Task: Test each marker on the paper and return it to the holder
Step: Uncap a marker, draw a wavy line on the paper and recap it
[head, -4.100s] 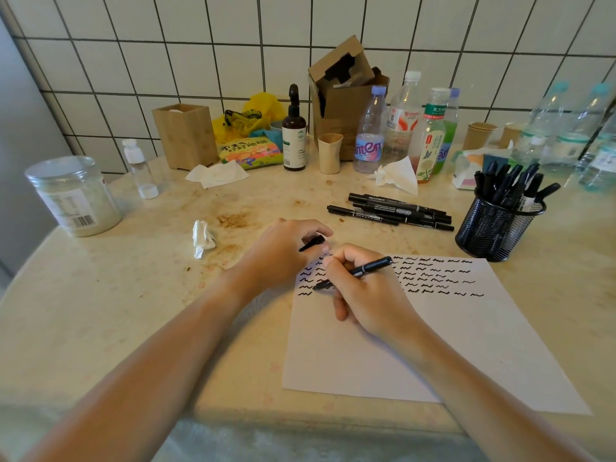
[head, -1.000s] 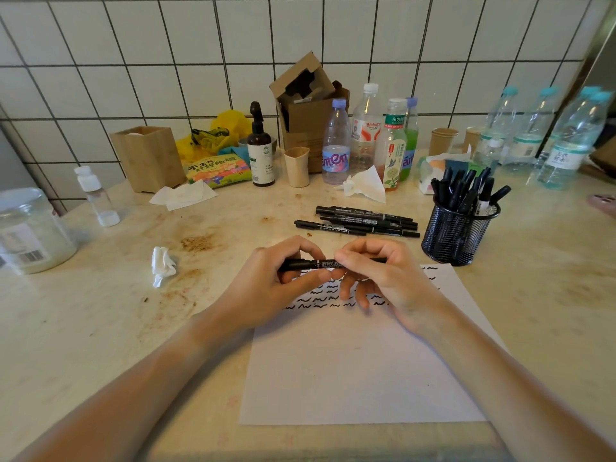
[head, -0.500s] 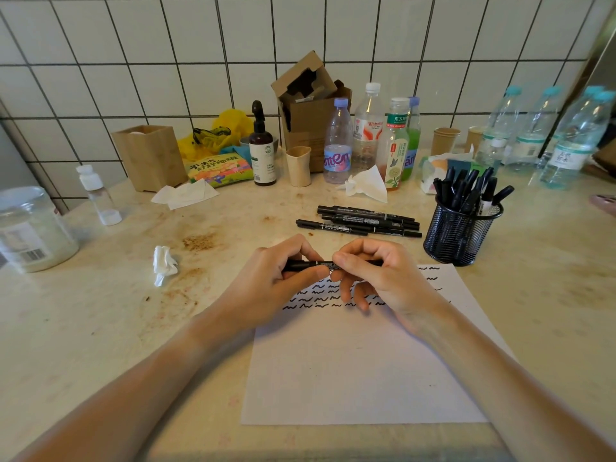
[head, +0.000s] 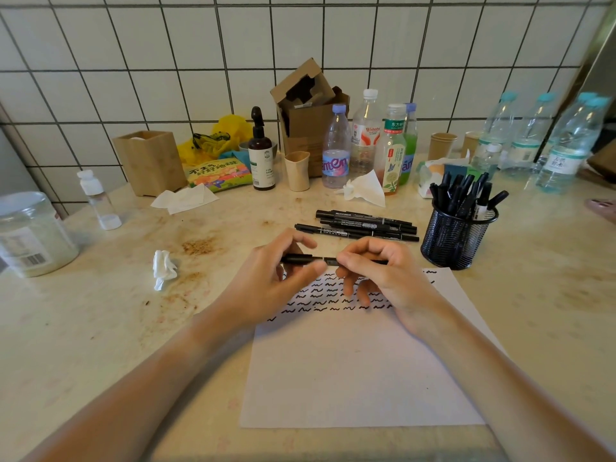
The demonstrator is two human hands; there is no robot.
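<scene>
A black marker [head: 325, 260] lies level between both hands, just above the top of the white paper [head: 360, 371]. My left hand [head: 270, 281] pinches its left, capped end between thumb and fingers. My right hand [head: 383, 275] grips the barrel on the right, hiding most of it. Rows of black squiggles [head: 330, 300] cover the paper's upper part. The black mesh holder [head: 455, 240] stands to the right with several black markers upright in it. Several more black markers [head: 363, 225] lie loose on the counter behind my hands.
Plastic bottles [head: 366, 141], a brown pump bottle [head: 261, 155], a cardboard box [head: 310, 111], cups and tissues [head: 365, 188] crowd the back by the tiled wall. A wooden box [head: 150, 161], a white jar [head: 31, 233] and a crumpled tissue [head: 163, 268] sit left. Someone's fingers [head: 603, 208] show at the right edge.
Four seconds ago my right hand was drawing on the paper while my left held the cap. Since then both hands hold the marker level with the cap on, barely moving in the last second.
</scene>
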